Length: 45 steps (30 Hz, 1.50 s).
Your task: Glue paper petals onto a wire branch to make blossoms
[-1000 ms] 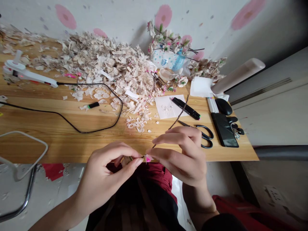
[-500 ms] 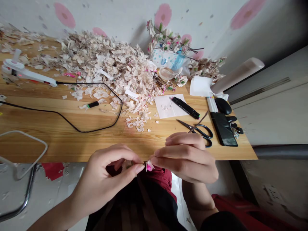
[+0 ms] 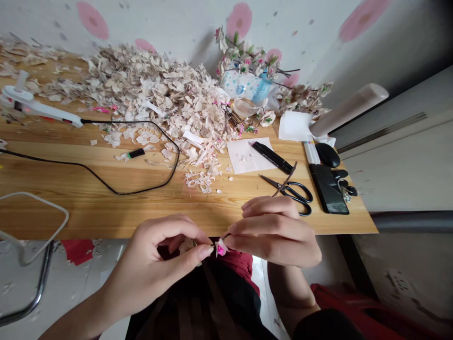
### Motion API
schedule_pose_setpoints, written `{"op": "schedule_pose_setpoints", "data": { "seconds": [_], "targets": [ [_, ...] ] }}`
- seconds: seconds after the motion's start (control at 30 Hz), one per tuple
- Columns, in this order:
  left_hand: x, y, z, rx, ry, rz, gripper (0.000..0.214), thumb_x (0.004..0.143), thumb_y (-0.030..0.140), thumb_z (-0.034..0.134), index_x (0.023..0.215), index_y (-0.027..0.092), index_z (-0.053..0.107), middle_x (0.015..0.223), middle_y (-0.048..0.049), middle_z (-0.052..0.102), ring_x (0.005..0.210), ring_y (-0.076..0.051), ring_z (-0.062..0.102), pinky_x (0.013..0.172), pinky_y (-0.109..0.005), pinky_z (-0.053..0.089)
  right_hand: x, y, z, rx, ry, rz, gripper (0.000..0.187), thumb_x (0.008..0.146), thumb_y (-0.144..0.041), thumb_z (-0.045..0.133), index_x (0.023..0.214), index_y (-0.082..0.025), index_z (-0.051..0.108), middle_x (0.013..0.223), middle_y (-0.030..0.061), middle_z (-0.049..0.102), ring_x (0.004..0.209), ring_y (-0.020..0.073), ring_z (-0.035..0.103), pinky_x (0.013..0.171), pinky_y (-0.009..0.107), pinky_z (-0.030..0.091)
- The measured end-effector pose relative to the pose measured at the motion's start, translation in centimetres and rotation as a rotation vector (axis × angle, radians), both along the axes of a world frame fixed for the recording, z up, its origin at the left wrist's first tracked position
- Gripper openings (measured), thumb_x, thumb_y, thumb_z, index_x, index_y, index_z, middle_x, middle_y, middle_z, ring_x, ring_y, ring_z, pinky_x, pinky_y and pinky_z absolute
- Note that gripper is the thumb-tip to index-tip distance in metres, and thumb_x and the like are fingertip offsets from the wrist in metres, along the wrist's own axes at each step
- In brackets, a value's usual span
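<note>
My left hand [image 3: 159,259] and my right hand [image 3: 279,231] meet over my lap, just in front of the wooden table's near edge [image 3: 106,222]. My right hand is closed on a thin brown twig [image 3: 285,180] that sticks up and to the right from between its fingers. At the twig's lower end sits a small white and pink flower [image 3: 221,248]. My left thumb and forefinger pinch together at that flower, with pale petals [image 3: 186,245] tucked under them.
A large heap of pale petals [image 3: 159,99] covers the table's back. A white glue gun [image 3: 31,106] with a black cord [image 3: 116,191] lies left. Black scissors [image 3: 295,191], a black marker [image 3: 272,158], white paper [image 3: 246,156], a phone [image 3: 327,189], a mouse [image 3: 327,155] and finished flower sprigs [image 3: 247,59] lie right.
My right hand has dropped slightly and turned the twig, so its free end swung to the right over the scissors. My left hand keeps its pinch at the flower.
</note>
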<state>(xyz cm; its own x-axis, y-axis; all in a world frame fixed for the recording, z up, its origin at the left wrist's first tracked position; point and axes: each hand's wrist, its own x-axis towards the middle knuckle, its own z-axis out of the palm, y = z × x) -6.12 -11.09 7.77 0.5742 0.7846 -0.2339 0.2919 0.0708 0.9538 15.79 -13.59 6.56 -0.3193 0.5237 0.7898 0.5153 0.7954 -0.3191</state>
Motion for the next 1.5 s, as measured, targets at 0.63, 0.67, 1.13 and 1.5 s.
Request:
{"op": "schedule_pose_setpoints", "data": {
  "seconds": [0.63,0.67,1.13,1.5],
  "targets": [
    [0.1,0.1,-0.6,0.024,0.053,0.123,0.012,0.08,0.031,0.07,0.072,0.022,0.072,0.065,0.0021,0.066,0.056,-0.009,0.054,0.049,-0.017,0.038,0.4,0.1,-1.7,-0.086,0.318,-0.027,0.018,0.094,-0.025,0.06,0.079,-0.019,0.068,0.076,0.001,0.07,0.073,0.016,0.062,0.069,0.032,0.05],
    [0.2,0.1,-0.7,0.001,0.053,0.146,0.012,0.079,0.03,0.07,0.072,0.022,0.072,0.064,0.0023,0.065,0.056,-0.009,0.054,0.049,-0.017,0.039,0.2,0.0,-1.9,-0.091,0.373,-0.036,0.016,0.093,-0.025,0.062,0.079,-0.02,0.069,0.075,0.0009,0.07,0.07,0.0159,0.061,0.068,0.033,0.049],
    [0.1,0.5,-1.5,-0.204,-0.09,0.248,0.005,0.073,0.028,0.076,0.074,0.024,0.074,0.066,0.0022,0.071,0.057,-0.01,0.062,0.05,-0.013,0.048,-4.8,-1.7,-4.3,-0.794,0.735,0.034,0.044,0.072,-0.04,0.082,0.112,-0.027,0.068,0.103,0.0034,0.065,0.094,0.0188,0.058,0.084,0.033,0.047],
    [-0.5,0.2,-0.8,-0.205,-0.057,0.279,0.015,0.072,0.038,0.077,0.071,0.024,0.075,0.064,0.0002,0.071,0.058,-0.01,0.063,0.048,-0.011,0.046,-3.4,-1.7,-3.6,-0.934,0.899,0.069,0.008,0.078,-0.016,0.078,0.077,-0.023,0.073,0.075,-0.001,0.07,0.074,0.0137,0.064,0.073,0.025,0.05]
  ]
}}
